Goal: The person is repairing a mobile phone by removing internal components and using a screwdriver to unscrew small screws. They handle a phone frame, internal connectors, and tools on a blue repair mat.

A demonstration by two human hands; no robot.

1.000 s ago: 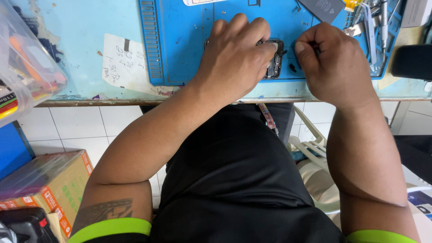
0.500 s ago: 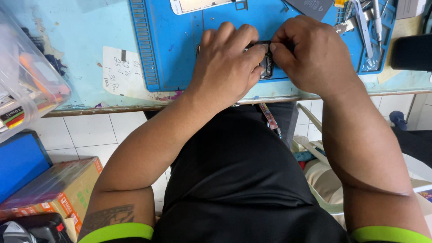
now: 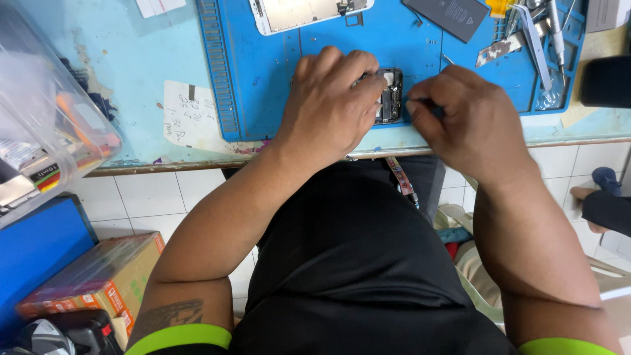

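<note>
In the head view, the left hand (image 3: 332, 105) is lying palm down over an opened phone (image 3: 390, 96), its fingers curled and pressing on the phone's left part, so that only the right end with dark inner parts is showing past the fingertips. The phone is resting on a blue work mat (image 3: 263, 72), just under those fingertips. The right hand (image 3: 470, 121) is sitting just to the right of the phone, its fingers pinched closed around a thin dark tool (image 3: 434, 107); the tip is hidden, so I cannot tell whether it is touching the phone. Beyond the left fingers, a detached phone screen (image 3: 305, 12) is lying at the mat's far edge. Beyond the right fingers, a dark flat battery (image 3: 455, 14) and metal tweezers (image 3: 536, 39) are lying well apart from the hands. Left of the left hand, a paper note (image 3: 187, 115) is sitting beside the mat.
</note>
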